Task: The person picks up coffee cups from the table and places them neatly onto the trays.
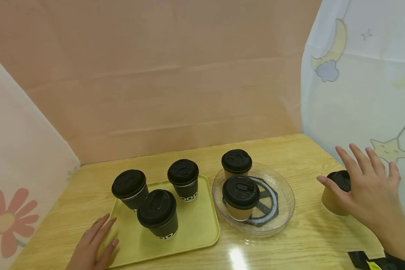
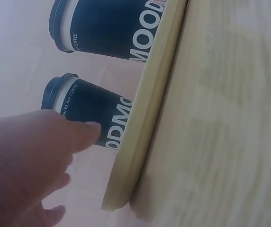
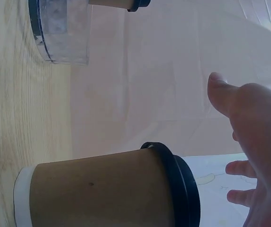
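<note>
At the far right stands a brown paper cup (image 1: 333, 200) with a black lid (image 3: 185, 191). My right hand (image 1: 374, 191) is spread above and beside it, holding nothing; in the right wrist view a gap shows between the fingers and the lid. On the left, my left hand (image 1: 93, 243) is at the left edge of the yellow tray (image 1: 195, 228), fingers extended and gripping nothing. Three black cups with black lids stand on that tray: a front one (image 1: 158, 215), a back left one (image 1: 129, 189) and a back right one (image 1: 183, 180).
A round clear plastic dish (image 1: 287, 210) with a dark wheel-like pattern stands right of the tray. Two lidded brown cups are in it, a front one (image 1: 240, 198) and a back one (image 1: 236, 163). Fabric walls (image 1: 175, 82) enclose the wooden table (image 1: 273, 251).
</note>
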`<move>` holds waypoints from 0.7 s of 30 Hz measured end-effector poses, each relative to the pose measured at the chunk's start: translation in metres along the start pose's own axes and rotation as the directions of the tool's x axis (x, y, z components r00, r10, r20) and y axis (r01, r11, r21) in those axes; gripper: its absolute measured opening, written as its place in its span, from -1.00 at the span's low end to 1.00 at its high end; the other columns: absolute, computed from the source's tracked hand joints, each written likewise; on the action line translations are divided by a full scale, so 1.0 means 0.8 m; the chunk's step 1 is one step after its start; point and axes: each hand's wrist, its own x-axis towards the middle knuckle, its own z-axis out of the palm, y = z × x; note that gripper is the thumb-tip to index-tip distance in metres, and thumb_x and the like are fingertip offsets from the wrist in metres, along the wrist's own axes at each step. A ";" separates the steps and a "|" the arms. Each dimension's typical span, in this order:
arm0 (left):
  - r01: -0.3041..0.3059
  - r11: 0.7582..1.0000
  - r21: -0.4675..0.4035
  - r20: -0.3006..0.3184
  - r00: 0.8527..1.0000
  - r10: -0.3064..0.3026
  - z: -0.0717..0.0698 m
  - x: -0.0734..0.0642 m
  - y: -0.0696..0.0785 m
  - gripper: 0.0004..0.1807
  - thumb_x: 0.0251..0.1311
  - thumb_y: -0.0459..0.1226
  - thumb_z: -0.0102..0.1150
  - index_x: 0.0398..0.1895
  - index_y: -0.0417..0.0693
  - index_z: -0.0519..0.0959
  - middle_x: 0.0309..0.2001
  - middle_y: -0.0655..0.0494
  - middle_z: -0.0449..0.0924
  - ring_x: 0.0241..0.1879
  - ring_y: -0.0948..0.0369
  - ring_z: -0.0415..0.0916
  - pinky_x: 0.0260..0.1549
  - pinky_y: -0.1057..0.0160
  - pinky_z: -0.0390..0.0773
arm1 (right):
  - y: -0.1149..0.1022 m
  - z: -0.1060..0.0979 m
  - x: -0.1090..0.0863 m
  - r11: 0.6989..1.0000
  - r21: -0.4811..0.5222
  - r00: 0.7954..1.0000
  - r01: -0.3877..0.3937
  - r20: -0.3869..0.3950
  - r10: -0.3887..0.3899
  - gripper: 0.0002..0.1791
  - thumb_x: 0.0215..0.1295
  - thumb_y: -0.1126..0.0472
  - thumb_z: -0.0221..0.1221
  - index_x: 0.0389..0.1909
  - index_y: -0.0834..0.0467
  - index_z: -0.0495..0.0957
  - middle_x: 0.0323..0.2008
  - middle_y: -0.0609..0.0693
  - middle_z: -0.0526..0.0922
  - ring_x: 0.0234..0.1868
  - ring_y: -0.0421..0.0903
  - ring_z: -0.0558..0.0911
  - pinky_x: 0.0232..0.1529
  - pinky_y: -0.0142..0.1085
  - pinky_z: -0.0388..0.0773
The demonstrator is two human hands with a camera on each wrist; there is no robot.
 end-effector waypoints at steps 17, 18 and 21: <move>0.170 0.946 0.275 -0.021 0.985 -0.171 -0.027 0.031 0.055 -0.28 0.30 0.28 -0.07 0.44 0.19 0.29 0.51 0.19 0.14 0.56 0.38 -0.23 0.52 -0.09 -0.26 | 0.003 0.000 -0.004 0.999 -0.015 0.997 -0.038 0.066 0.039 0.03 0.10 -0.61 -0.06 0.41 0.04 0.29 0.35 0.30 0.33 0.42 0.39 0.17 0.33 0.50 -0.20; 0.161 0.947 0.278 -0.031 0.987 -0.158 -0.029 0.034 0.058 -0.26 0.29 0.32 -0.13 0.43 0.19 0.31 0.51 0.20 0.14 0.55 0.38 -0.22 0.53 -0.07 -0.25 | 0.003 0.000 -0.004 0.999 -0.012 0.997 -0.039 0.065 0.039 0.03 0.10 -0.61 -0.05 0.40 0.04 0.29 0.34 0.30 0.33 0.41 0.40 0.17 0.33 0.50 -0.21; 0.140 0.946 0.292 -0.031 0.990 -0.137 -0.033 0.045 0.067 -0.20 0.27 0.39 -0.25 0.43 0.18 0.30 0.52 0.24 0.11 0.56 0.36 -0.22 0.53 -0.04 -0.27 | 0.004 0.001 -0.005 0.999 -0.007 0.996 -0.048 0.078 0.049 0.00 0.10 -0.55 0.04 0.41 0.03 0.28 0.36 0.29 0.32 0.42 0.39 0.16 0.33 0.49 -0.23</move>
